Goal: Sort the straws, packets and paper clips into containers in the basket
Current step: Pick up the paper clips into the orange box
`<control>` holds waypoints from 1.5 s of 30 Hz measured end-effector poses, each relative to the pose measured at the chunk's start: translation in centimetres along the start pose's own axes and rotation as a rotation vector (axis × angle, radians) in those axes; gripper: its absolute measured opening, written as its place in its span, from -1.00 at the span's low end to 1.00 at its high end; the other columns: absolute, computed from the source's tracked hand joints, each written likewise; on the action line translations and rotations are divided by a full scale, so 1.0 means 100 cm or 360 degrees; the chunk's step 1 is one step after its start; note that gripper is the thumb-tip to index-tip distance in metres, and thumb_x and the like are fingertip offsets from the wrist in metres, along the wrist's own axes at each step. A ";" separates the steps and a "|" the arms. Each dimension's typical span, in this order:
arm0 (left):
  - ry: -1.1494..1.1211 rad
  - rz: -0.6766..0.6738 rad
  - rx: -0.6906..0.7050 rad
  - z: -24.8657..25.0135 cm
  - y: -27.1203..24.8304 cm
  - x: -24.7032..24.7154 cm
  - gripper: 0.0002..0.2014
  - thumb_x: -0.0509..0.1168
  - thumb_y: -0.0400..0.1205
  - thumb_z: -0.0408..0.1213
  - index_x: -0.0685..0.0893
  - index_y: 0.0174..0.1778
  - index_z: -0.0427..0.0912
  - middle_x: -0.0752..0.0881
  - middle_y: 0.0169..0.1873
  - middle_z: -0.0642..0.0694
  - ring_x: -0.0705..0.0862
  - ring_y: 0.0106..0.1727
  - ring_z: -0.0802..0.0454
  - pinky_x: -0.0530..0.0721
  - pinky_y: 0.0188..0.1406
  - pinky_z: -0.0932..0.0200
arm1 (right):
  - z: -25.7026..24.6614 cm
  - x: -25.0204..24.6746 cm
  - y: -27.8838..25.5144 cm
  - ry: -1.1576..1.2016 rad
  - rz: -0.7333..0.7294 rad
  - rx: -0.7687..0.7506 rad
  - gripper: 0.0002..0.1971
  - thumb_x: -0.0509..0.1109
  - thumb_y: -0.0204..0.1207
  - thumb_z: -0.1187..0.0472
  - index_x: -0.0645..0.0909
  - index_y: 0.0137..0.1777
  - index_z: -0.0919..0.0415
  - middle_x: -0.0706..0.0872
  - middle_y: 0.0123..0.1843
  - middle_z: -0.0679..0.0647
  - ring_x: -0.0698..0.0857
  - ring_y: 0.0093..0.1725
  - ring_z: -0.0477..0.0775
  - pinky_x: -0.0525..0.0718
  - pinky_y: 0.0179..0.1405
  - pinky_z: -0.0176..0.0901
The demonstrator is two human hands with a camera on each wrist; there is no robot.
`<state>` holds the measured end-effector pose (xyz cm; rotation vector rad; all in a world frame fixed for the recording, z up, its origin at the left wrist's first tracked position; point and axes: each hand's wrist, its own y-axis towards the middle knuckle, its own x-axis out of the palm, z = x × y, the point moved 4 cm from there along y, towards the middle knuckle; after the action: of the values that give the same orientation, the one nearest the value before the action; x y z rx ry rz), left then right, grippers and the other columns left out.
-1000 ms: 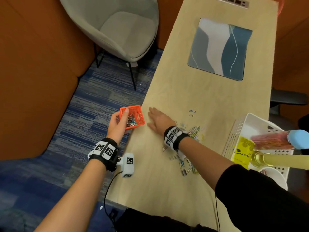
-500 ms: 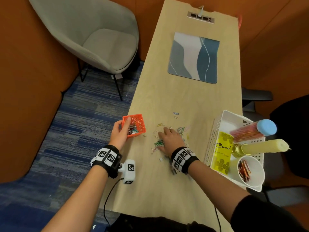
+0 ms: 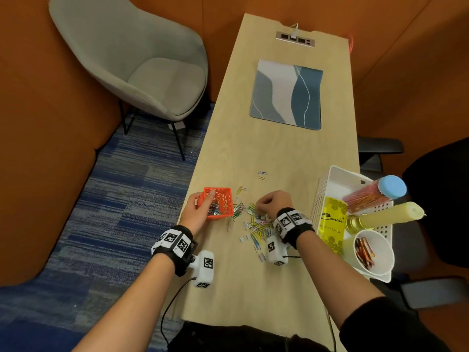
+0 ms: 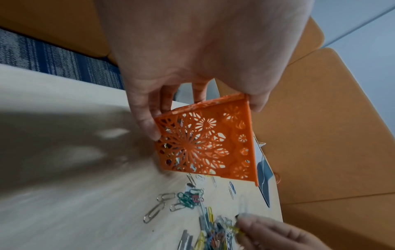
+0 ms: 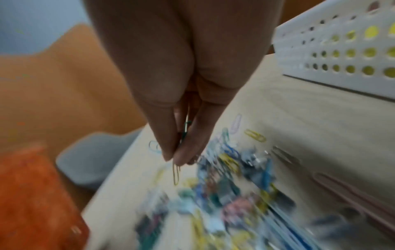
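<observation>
My left hand [image 3: 200,208] grips a small orange lattice container [image 3: 218,203] [image 4: 205,145] at the table's left edge, index finger over its far rim; several paper clips lie inside. A loose pile of coloured paper clips [image 3: 255,224] [image 4: 192,199] is spread on the table between my hands. My right hand [image 3: 272,203] hovers over the pile with its fingers bunched together, pinching a few paper clips [image 5: 181,135], one yellow clip dangling below the fingertips [image 5: 171,152]. The white perforated basket [image 3: 321,196] [image 5: 333,50] stands at the right edge.
In the basket are a yellow packet [image 3: 332,219], a blue-lidded tube of straws [image 3: 373,193], a candle in a brass holder [image 3: 388,214] and a white cup [image 3: 380,268] with packets. A blue-grey mat [image 3: 286,95] lies farther back. A grey chair [image 3: 142,59] stands to the left.
My right hand drew back from beside the orange container to the clip pile and closed its fingers on some clips. My left hand kept holding the container at the table edge.
</observation>
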<state>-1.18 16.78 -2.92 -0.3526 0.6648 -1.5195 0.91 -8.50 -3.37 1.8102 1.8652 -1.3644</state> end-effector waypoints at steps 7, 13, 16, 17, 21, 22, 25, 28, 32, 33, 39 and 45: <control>0.0054 -0.0096 0.0024 0.009 -0.002 0.036 -0.22 0.28 0.29 0.59 0.56 0.29 0.13 0.77 0.15 -0.04 0.74 0.15 -0.02 0.67 0.33 -0.14 | -0.052 -0.048 -0.040 0.0432 -0.0190 -0.0366 -0.92 0.64 0.39 0.25 0.84 -0.13 0.21 0.85 -0.21 0.05 0.84 -0.23 0.08 0.83 -0.10 -0.09; 0.0036 -0.0104 -0.0006 0.010 -0.004 0.044 -0.25 0.27 0.30 0.60 0.56 0.26 0.18 0.77 0.13 -0.04 0.75 0.13 -0.01 0.69 0.28 -0.11 | -0.041 -0.059 -0.020 0.0067 0.0151 -0.0327 -0.79 0.49 0.51 0.28 0.80 0.13 0.13 0.81 0.13 0.02 0.78 -0.15 -0.05 0.77 0.09 -0.10; -0.0003 -0.0032 -0.0015 0.005 -0.004 0.033 -0.47 0.29 0.56 0.40 0.56 0.30 0.14 0.75 0.14 -0.02 0.70 0.12 0.05 0.63 0.18 0.02 | -0.011 -0.031 -0.001 -0.0478 -0.0031 -0.0190 -0.47 0.57 0.45 0.07 0.61 0.42 0.09 0.64 0.43 0.10 0.64 0.32 0.09 0.56 0.40 -0.07; -0.0006 -0.0014 -0.0023 0.004 -0.003 0.028 -0.50 0.28 0.59 0.37 0.55 0.31 0.14 0.73 0.14 -0.01 0.69 0.12 0.07 0.61 0.17 0.02 | -0.001 -0.015 0.002 -0.0629 -0.0170 -0.0177 -0.33 0.59 0.41 0.00 0.50 0.52 0.07 0.50 0.54 0.14 0.53 0.46 0.16 0.50 0.46 -0.02; -0.0025 0.0051 -0.0046 -0.006 0.004 0.012 -0.52 0.29 0.59 0.36 0.54 0.30 0.16 0.74 0.17 0.00 0.69 0.15 0.06 0.64 0.27 -0.07 | 0.017 0.026 0.001 -0.0997 -0.0243 -0.0278 -0.41 0.52 0.44 -0.03 0.47 0.45 0.04 0.33 0.55 0.19 0.40 0.46 0.30 0.61 0.32 0.12; -0.0028 0.0062 -0.0052 -0.009 0.005 0.009 -0.52 0.30 0.59 0.36 0.54 0.30 0.16 0.74 0.18 -0.01 0.70 0.16 0.05 0.64 0.31 -0.10 | 0.016 0.030 0.000 -0.0993 -0.0148 -0.0329 -0.56 0.49 0.49 0.04 0.55 0.34 0.08 0.41 0.44 0.18 0.46 0.38 0.28 0.65 0.23 0.08; -0.0038 0.0071 -0.0067 -0.013 0.005 0.005 -0.53 0.30 0.61 0.32 0.51 0.31 0.14 0.71 0.16 0.02 0.68 0.10 0.12 0.65 0.27 -0.08 | 0.010 0.034 -0.001 -0.0839 0.0047 -0.0433 -0.83 0.39 0.57 0.28 0.72 0.12 0.21 0.59 0.14 0.16 0.63 0.14 0.23 0.69 0.05 -0.02; -0.0029 0.0084 -0.0080 -0.016 0.002 0.005 -0.54 0.30 0.62 0.31 0.50 0.32 0.14 0.70 0.14 0.02 0.68 0.09 0.10 0.66 0.26 -0.09 | 0.008 0.029 0.003 -0.0710 0.0022 -0.0419 -0.84 0.41 0.55 0.32 0.78 0.06 0.24 0.68 0.06 0.18 0.70 0.03 0.21 0.64 -0.03 -0.17; -0.0002 0.0063 -0.0099 -0.017 -0.002 0.009 -0.42 0.30 0.50 0.46 0.50 0.29 0.18 0.71 0.21 -0.03 0.69 0.18 0.00 0.65 0.34 -0.16 | 0.015 0.007 0.007 -0.0376 -0.0010 -0.0171 -0.81 0.58 0.45 0.25 0.82 0.05 0.25 0.82 0.03 0.13 0.76 -0.03 0.08 0.72 0.07 -0.16; 0.0004 0.0049 -0.0109 -0.017 -0.004 0.011 -0.35 0.30 0.42 0.53 0.50 0.29 0.20 0.72 0.21 -0.02 0.70 0.20 -0.01 0.64 0.36 -0.18 | 0.017 -0.001 0.005 -0.0220 0.0015 -0.0101 -0.79 0.62 0.40 0.23 0.83 0.02 0.25 0.83 0.00 0.11 0.76 -0.08 0.04 0.73 0.03 -0.18; 0.0029 -0.0022 -0.0049 -0.011 -0.009 0.033 -0.47 0.30 0.58 0.38 0.53 0.32 0.13 0.73 0.18 -0.01 0.70 0.14 0.06 0.63 0.25 -0.03 | -0.016 -0.041 -0.023 0.0550 0.0001 -0.0199 -0.75 0.69 0.30 0.31 0.82 -0.02 0.24 0.86 -0.11 0.09 0.84 -0.11 0.08 0.80 0.04 -0.10; -0.0008 -0.0131 0.0001 0.004 -0.011 0.063 -0.20 0.28 0.28 0.61 0.57 0.29 0.14 0.78 0.15 -0.01 0.77 0.14 0.02 0.72 0.28 -0.14 | -0.059 -0.049 -0.046 0.0314 -0.0075 -0.0561 -0.80 0.68 0.34 0.11 0.84 -0.07 0.12 0.84 -0.17 -0.10 0.81 -0.21 -0.12 0.77 -0.11 -0.31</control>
<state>-2.31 10.51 -3.02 -0.3873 0.6529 -1.5965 0.58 -6.85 5.42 1.7760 2.0983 -0.8241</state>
